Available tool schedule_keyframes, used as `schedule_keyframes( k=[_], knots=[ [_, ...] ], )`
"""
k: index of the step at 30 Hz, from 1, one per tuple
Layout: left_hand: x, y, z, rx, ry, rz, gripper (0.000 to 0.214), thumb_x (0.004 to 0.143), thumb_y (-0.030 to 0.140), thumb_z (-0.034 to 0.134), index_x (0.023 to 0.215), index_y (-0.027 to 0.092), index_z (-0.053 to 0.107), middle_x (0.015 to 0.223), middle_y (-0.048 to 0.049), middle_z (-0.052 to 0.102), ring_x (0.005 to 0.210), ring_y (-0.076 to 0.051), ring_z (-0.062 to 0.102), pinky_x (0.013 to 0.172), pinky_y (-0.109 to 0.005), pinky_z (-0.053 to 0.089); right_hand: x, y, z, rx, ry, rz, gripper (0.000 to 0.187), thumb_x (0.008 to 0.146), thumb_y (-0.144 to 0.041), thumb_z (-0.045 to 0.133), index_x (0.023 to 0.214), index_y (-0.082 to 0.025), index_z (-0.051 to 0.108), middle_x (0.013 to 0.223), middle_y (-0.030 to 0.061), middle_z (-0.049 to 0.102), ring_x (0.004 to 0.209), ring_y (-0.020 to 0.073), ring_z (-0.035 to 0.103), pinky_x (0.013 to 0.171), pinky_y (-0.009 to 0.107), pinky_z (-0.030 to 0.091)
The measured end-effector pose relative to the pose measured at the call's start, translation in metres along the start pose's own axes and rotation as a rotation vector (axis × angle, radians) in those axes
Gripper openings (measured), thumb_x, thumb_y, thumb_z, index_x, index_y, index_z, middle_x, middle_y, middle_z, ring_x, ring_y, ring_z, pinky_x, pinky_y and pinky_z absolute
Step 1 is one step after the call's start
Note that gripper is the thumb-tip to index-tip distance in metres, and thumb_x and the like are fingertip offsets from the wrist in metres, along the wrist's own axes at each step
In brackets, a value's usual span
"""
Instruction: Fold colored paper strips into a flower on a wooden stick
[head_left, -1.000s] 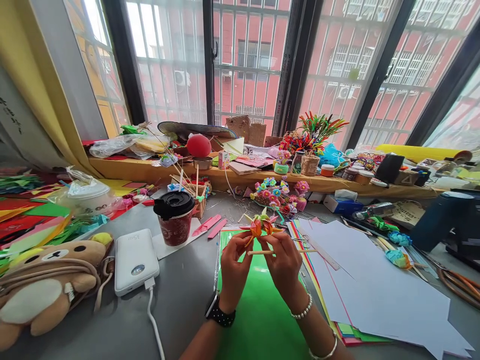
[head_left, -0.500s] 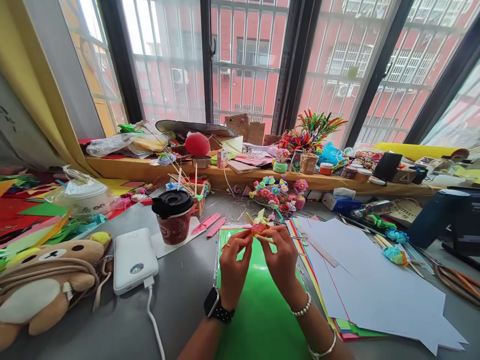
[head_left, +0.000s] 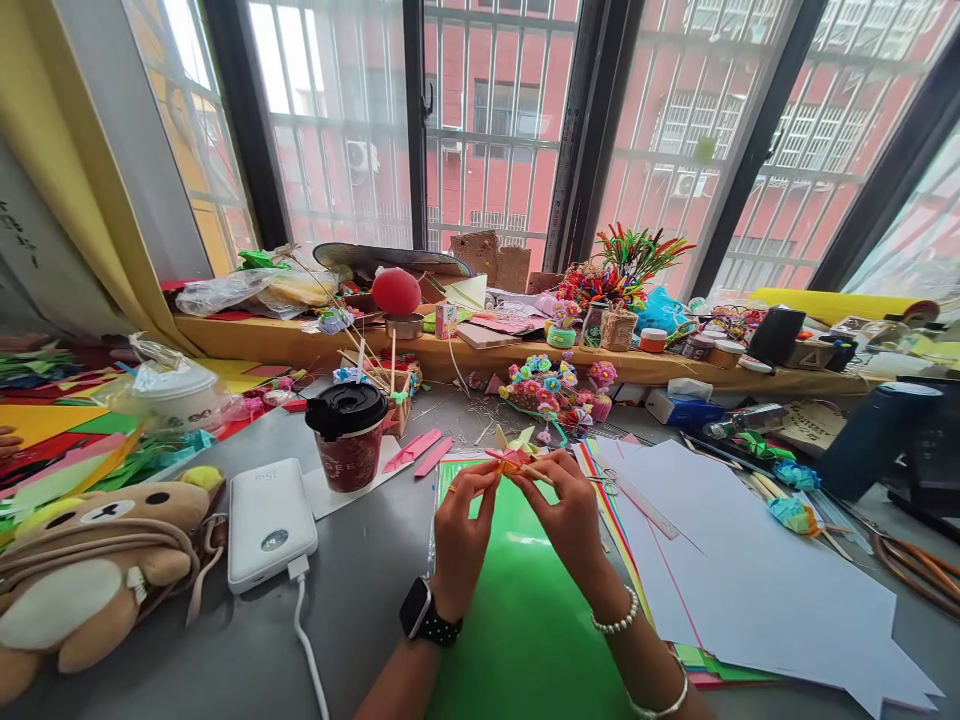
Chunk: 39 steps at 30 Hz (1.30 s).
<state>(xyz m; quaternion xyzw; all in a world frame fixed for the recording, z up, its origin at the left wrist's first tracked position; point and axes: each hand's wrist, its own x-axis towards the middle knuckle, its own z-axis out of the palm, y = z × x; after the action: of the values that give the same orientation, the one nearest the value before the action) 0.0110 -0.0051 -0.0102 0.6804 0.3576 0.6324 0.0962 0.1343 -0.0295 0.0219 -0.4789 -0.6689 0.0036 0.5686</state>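
Both my hands are raised over a green paper sheet on the grey table. My left hand pinches the left side of a small orange and yellow folded paper flower on a thin wooden stick. My right hand pinches the flower's right side and the stick, fingers closed. A black watch sits on my left wrist, bead bracelets on my right.
A red coffee cup with black lid and a white power bank with cable lie left. A plush bear bag is at far left. White sheets over coloured paper lie right. Paper flowers and craft clutter fill the sill.
My hands have shifted slightly up and away with the flower, which turned so the stick now points right. My left wrist rotated, showing the watch face.
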Motion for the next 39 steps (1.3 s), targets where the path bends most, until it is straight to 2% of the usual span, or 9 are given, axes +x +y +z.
schedule_keyframes(
  k=[3, 6, 11, 14, 21, 24, 28, 33, 39],
  knots=[
    [0.007, -0.005, -0.007, -0.028, -0.082, -0.063, 0.005, 0.079, 0.022, 0.050, 0.081, 0.020, 0.054, 0.078, -0.0011, 0.065, 0.074, -0.014, 0.062, 0.065, -0.026, 0.051, 0.005, 0.003, -0.010, -0.018, -0.005, -0.033, 0.008, 0.075, -0.026, 0.059, 0.074, -0.019, 0.062, 0.074, 0.0020, 0.055, 0.069, 0.0149, 0.056, 0.063, 0.027, 0.047],
    [0.013, -0.009, -0.012, -0.030, -0.201, -0.092, 0.008, 0.081, 0.023, 0.047, 0.082, 0.020, 0.054, 0.079, -0.0010, 0.065, 0.071, -0.013, 0.062, 0.062, -0.025, 0.051, 0.008, 0.009, -0.018, -0.052, -0.061, -0.100, 0.013, 0.077, -0.024, 0.056, 0.088, -0.020, 0.063, 0.083, 0.0040, 0.055, 0.077, 0.0160, 0.057, 0.068, 0.028, 0.048],
    [0.016, -0.011, -0.016, -0.027, -0.348, -0.019, 0.011, 0.082, 0.024, 0.045, 0.086, 0.020, 0.054, 0.081, -0.0029, 0.063, 0.076, -0.015, 0.060, 0.067, -0.028, 0.050, 0.010, 0.019, -0.022, -0.060, -0.327, -0.143, 0.026, 0.080, -0.014, 0.050, 0.100, -0.025, 0.061, 0.096, 0.0044, 0.058, 0.082, 0.0153, 0.058, 0.070, 0.029, 0.049],
    [0.016, -0.009, -0.017, -0.063, -0.384, -0.029, 0.011, 0.081, 0.022, 0.045, 0.091, 0.021, 0.050, 0.081, -0.0023, 0.061, 0.074, -0.014, 0.060, 0.066, -0.027, 0.050, 0.010, 0.022, -0.023, -0.021, -0.427, -0.131, 0.027, 0.080, -0.013, 0.050, 0.101, -0.025, 0.061, 0.095, 0.0031, 0.061, 0.082, 0.0141, 0.059, 0.069, 0.026, 0.049],
    [0.016, -0.009, -0.017, -0.170, -0.471, -0.139, 0.023, 0.081, 0.023, 0.045, 0.104, 0.021, 0.043, 0.077, -0.0014, 0.059, 0.068, -0.013, 0.059, 0.065, -0.026, 0.049, 0.009, 0.021, -0.022, -0.019, -0.474, -0.159, 0.016, 0.079, -0.021, 0.056, 0.090, -0.023, 0.066, 0.083, 0.0019, 0.065, 0.071, 0.0119, 0.061, 0.062, 0.022, 0.049],
    [0.016, -0.010, -0.015, -0.222, -0.466, -0.206, 0.025, 0.080, 0.024, 0.047, 0.105, 0.020, 0.045, 0.073, -0.0004, 0.060, 0.067, -0.013, 0.060, 0.063, -0.025, 0.049, 0.008, 0.021, -0.020, -0.043, -0.454, -0.179, 0.016, 0.079, -0.018, 0.054, 0.088, -0.022, 0.067, 0.080, 0.0022, 0.065, 0.066, 0.0116, 0.061, 0.058, 0.021, 0.048],
    [0.017, -0.010, -0.014, -0.222, -0.365, -0.291, 0.018, 0.077, 0.027, 0.051, 0.093, 0.017, 0.053, 0.078, -0.0029, 0.063, 0.071, -0.014, 0.061, 0.063, -0.025, 0.050, 0.006, 0.021, -0.018, -0.138, -0.306, -0.219, 0.017, 0.080, -0.016, 0.053, 0.089, -0.018, 0.066, 0.081, 0.0050, 0.066, 0.069, 0.0139, 0.061, 0.061, 0.023, 0.048],
    [0.020, -0.007, -0.017, -0.178, -0.375, -0.157, 0.013, 0.075, 0.026, 0.054, 0.077, 0.017, 0.063, 0.077, -0.0046, 0.064, 0.071, -0.015, 0.062, 0.062, -0.025, 0.051, 0.003, 0.019, -0.011, -0.259, -0.167, -0.311, 0.019, 0.082, -0.019, 0.049, 0.092, -0.016, 0.065, 0.080, 0.0064, 0.066, 0.070, 0.0150, 0.060, 0.059, 0.023, 0.048],
    [0.020, -0.005, -0.017, -0.060, -0.315, -0.040, 0.011, 0.076, 0.020, 0.053, 0.076, 0.019, 0.064, 0.073, -0.0031, 0.064, 0.070, -0.014, 0.061, 0.061, -0.023, 0.051, -0.001, 0.017, -0.005, -0.335, -0.150, -0.374, 0.022, 0.085, -0.020, 0.044, 0.094, -0.015, 0.064, 0.077, 0.0069, 0.065, 0.070, 0.0151, 0.060, 0.058, 0.023, 0.048]
  ],
)
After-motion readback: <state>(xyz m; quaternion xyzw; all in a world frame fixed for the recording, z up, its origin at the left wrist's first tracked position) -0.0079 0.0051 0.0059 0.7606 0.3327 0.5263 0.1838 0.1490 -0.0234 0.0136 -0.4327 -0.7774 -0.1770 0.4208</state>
